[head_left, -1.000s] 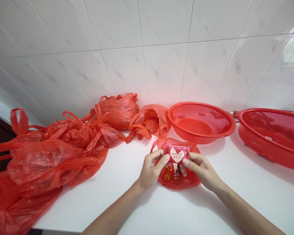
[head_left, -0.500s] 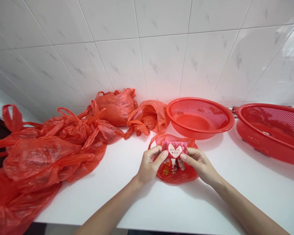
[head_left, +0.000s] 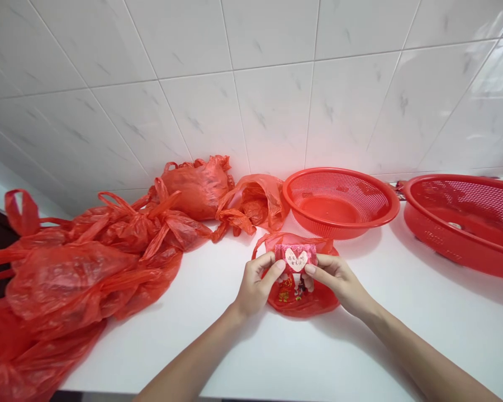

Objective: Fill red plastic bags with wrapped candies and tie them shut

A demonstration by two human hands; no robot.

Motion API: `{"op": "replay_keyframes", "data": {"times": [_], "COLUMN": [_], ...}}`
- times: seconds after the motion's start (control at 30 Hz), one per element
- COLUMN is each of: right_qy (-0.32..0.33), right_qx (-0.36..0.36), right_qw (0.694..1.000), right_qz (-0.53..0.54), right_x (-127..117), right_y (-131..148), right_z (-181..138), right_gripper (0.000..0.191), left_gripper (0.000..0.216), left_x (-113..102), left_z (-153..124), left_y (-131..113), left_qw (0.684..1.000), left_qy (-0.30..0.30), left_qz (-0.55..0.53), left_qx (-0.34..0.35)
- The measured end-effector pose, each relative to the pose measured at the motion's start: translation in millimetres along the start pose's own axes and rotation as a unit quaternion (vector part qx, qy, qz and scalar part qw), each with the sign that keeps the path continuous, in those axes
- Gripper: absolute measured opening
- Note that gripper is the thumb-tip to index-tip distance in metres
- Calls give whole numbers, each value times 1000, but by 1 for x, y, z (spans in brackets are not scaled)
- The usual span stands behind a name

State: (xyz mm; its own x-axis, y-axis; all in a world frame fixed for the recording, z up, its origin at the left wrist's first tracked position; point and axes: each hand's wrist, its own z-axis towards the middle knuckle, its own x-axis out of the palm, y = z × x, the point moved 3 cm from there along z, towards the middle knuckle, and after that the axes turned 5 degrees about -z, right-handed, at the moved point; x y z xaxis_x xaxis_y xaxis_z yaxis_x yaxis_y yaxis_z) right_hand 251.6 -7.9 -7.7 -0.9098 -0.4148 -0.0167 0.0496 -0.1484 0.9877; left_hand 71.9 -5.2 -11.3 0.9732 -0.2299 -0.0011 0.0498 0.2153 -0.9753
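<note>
A small pink-and-red wrapped candy packet [head_left: 295, 258] with a pale heart and writing on its front is held up flat toward me. My left hand [head_left: 257, 280] pinches its left end between thumb and fingers. At the right end, the thumb and fingers of my right hand [head_left: 337, 276] grip it too. Just below the packet lies an open red plastic bag [head_left: 305, 307] on the white table. Inside the bag, partly hidden by my hands, are colourful wrapped sweets [head_left: 288, 289] with yellow and white print.
Several red plastic bags [head_left: 75, 273], many knotted, pile up along the left. Another bag [head_left: 262, 195] gapes near the tiled wall [head_left: 272, 111]. Two red perforated baskets stand at the right: a round basket [head_left: 339, 215] and a larger basket [head_left: 465, 245] with a small pale item inside.
The packet stays between both hands and has tilted slightly, shifting a little left in view. The camera view has moved slightly; the bags and baskets have not moved.
</note>
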Motion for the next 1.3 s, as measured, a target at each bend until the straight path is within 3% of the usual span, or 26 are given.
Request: {"op": "replay_keyframes", "data": {"times": [1.0,1.3], "right_qy": [-9,-13], "right_qx": [-18,-5], "right_qw": [1000,999], "right_qz": [5,31], "right_x": [3,-1], "right_y": [-4,-2], "right_z": [-1,1], "right_gripper": [34,35], "left_gripper": [43,46], "left_x": [-2,2], "left_z": [4,4], "left_y": [5,-4], "left_qw": [999,999], "left_qy": [27,16], "left_qz": [10,-52], "left_qx": [23,-7]}}
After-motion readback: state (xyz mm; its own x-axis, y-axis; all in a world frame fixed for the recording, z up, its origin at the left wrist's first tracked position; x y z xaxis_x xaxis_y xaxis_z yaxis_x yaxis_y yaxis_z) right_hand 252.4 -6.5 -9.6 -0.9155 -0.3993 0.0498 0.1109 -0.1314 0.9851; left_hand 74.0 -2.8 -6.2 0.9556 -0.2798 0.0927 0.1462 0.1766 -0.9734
